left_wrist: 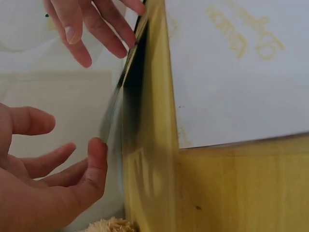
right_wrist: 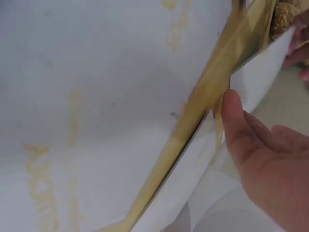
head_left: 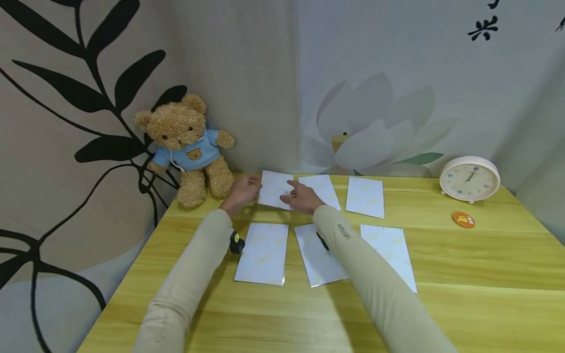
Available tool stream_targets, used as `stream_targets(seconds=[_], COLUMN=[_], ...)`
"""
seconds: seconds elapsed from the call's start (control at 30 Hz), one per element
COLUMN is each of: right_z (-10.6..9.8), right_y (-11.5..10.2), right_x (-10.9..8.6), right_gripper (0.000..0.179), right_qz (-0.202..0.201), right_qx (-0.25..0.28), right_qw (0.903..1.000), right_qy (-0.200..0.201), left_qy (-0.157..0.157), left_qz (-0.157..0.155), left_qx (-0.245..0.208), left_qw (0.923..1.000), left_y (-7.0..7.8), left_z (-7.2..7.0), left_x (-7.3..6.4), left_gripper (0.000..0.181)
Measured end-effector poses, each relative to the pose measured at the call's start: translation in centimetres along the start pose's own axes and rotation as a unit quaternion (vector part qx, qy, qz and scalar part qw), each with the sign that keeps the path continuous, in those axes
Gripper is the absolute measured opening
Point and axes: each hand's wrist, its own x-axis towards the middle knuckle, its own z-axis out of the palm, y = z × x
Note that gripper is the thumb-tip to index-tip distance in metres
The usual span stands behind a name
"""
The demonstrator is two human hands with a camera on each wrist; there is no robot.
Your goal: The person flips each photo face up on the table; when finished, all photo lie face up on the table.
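In the head view both hands are at the back-left white card (head_left: 274,189). My left hand (head_left: 243,193) is at its left edge, my right hand (head_left: 302,197) at its right edge. The card (left_wrist: 112,104) appears almost edge-on and blurred in the left wrist view, tilted off the table. A left fingertip (left_wrist: 98,147) touches its near end; the fingers are loosely bent and spread. The right wrist view has the right thumb (right_wrist: 231,102) against the card (right_wrist: 258,75), with the other fingers relaxed. The cards' upward faces are white with faint yellow print.
Several more white cards lie in two rows, including a front-left card (head_left: 264,252) and a back-right card (head_left: 365,196). A teddy bear (head_left: 190,147) sits at the back left of the wooden table (head_left: 485,274). A round clock (head_left: 470,179) and an orange disc (head_left: 463,219) are at the right.
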Motion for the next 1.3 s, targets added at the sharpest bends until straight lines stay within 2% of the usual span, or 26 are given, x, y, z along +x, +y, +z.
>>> stream_targets(seconds=[0.17, 0.4, 0.53, 0.67, 1.0, 1.3], right_z=[0.0, -0.1, -0.3, -0.4, -0.4, -0.7], right_y=[-0.4, -1.4, -2.0, -2.3, -2.1, -1.7], right_x=[0.0, 0.1, 0.2, 0.1, 0.1, 0.0], right_gripper=[0.065, 0.063, 0.063, 0.062, 0.061, 0.062], right_qz=[-0.014, -0.015, -0.012, -0.009, -0.011, -0.017], right_qx=[-0.024, -0.052, -0.06, -0.067, -0.06, -0.05], right_qw=[0.9996, 0.9985, 0.9981, 0.9976, 0.9978, 0.9984], right_qy=[0.001, -0.003, -0.012, -0.015, -0.026, -0.022], left_qy=[0.019, 0.031, 0.024, -0.001, -0.052, -0.073], left_qz=[0.01, 0.021, 0.029, 0.037, 0.043, 0.036], left_qx=[-0.025, -0.127, -0.174, -0.209, -0.22, -0.226], left_qw=[0.9995, 0.9912, 0.9841, 0.9772, 0.9731, 0.9708], left_y=[0.3, 0.6, 0.5, 0.3, 0.3, 0.2], left_z=[0.0, 0.4, 0.7, 0.8, 1.3, 1.8], left_x=[0.6, 1.1, 1.2, 1.3, 0.9, 0.8], left_gripper=[0.047, 0.049, 0.049, 0.046, 0.045, 0.048])
